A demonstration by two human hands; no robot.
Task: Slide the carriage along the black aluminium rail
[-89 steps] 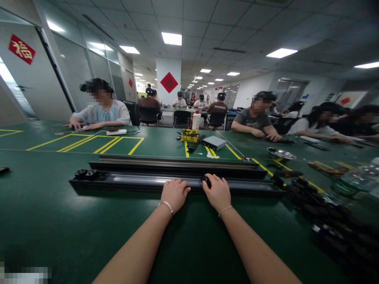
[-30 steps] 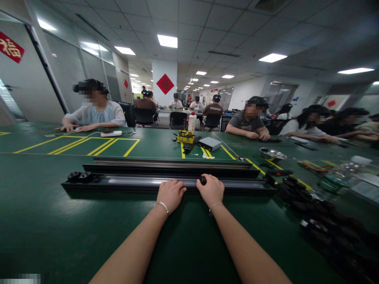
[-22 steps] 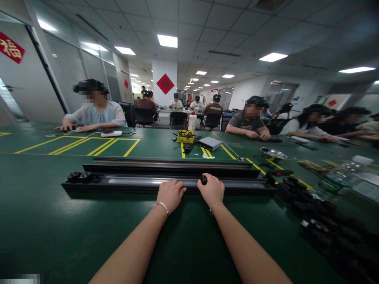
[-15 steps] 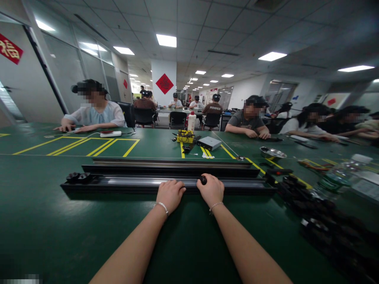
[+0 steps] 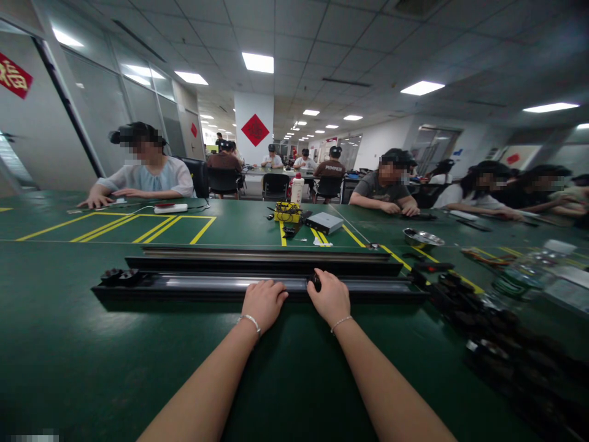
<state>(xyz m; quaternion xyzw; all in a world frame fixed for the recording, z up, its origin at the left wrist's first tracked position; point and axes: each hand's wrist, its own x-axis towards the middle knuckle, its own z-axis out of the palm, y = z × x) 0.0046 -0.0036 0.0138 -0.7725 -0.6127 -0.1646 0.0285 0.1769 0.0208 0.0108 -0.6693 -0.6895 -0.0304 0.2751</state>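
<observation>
A long black rail [image 5: 197,283] with a shiny inner strip lies across the green table in front of me. My left hand [image 5: 263,307] is closed over its near edge, just left of the middle. To the right of it, my right hand [image 5: 332,299] pinches a small black part [image 5: 316,281] at the rail; its underside is hidden, so I cannot tell how it sits there. Two similar-looking black pieces [image 5: 120,276] are at the rail's left end. Behind lies a second long black rail [image 5: 267,263], parallel to the first.
Many dark parts [image 5: 506,344] are heaped at the right, near a plastic bottle [image 5: 518,276] and a metal bowl [image 5: 423,238]. Farther back are a grey box [image 5: 324,222] and a yellow holder [image 5: 288,212] with cables. Co-workers sit across the table.
My right hand has turned slightly and its wrist has shifted a little right, still pinching the small black part. My left hand stays on the rail, which looks almost unmoved.
</observation>
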